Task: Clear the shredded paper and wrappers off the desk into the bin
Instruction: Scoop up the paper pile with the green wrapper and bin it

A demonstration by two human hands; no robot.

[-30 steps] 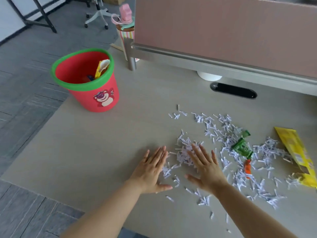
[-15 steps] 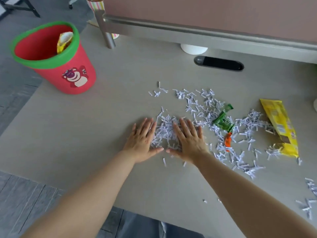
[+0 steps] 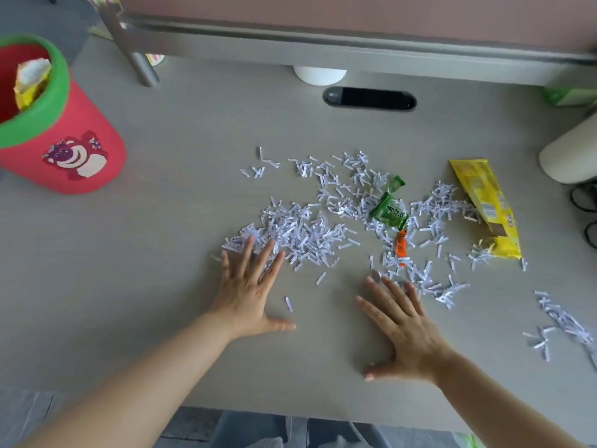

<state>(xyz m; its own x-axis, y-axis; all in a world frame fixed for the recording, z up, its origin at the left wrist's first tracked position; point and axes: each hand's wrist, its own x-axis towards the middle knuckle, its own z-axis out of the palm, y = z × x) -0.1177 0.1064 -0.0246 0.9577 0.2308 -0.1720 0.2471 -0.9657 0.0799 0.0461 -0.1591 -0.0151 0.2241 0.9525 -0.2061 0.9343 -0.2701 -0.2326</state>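
White shredded paper (image 3: pixel 300 231) lies scattered across the middle of the desk (image 3: pixel 161 253), with a smaller patch (image 3: pixel 562 321) at the right edge. Among it lie a green wrapper (image 3: pixel 389 211), a small orange wrapper (image 3: pixel 401 244) and a long yellow wrapper (image 3: pixel 487 205). The red bin with a green rim (image 3: pixel 64 124) stands at the far left on the desk and holds a yellow wrapper. My left hand (image 3: pixel 252 286) lies flat and empty, fingertips touching the near-left edge of the shreds. My right hand (image 3: pixel 403 328) rests flat with spread fingers, fingertips at the near shreds.
A pink partition on a grey rail (image 3: pixel 323 37) closes off the back of the desk. A black cable slot (image 3: pixel 370 98) and a white round object (image 3: pixel 319 74) sit near it. A white cylinder (image 3: pixel 568 153) and black cables (image 3: pixel 584 202) are at the right edge.
My hands, which were side by side pressing on the shreds, have spread apart; the right hand slid right and toward me. The view shifted down and right, so the bin sits further left.
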